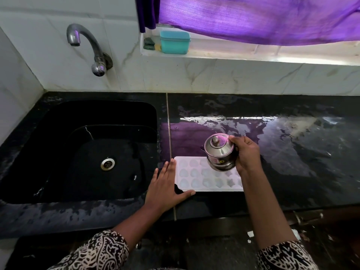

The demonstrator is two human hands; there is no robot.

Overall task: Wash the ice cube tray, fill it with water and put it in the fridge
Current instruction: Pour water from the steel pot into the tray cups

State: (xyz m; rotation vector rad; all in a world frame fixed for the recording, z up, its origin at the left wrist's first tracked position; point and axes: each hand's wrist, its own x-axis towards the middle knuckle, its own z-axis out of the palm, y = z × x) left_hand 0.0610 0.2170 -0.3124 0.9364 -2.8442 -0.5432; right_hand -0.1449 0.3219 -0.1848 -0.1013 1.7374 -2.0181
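Observation:
A white ice cube tray (196,179) with heart- and star-shaped cells lies flat on the wet black counter (292,152), just right of the sink. My left hand (167,186) rests flat against the tray's left end, fingers straight, thumb along its front corner. My right hand (246,154) grips a small lidded steel jug (219,151) and holds it tilted over the tray's back right cells. Whether water is flowing from the jug cannot be made out.
The black sink (87,152) with its drain (107,163) lies to the left, under a metal tap (85,45) on the tiled wall. A teal box (175,42) and a scrub pad (149,43) sit on the window ledge below a purple curtain (253,18).

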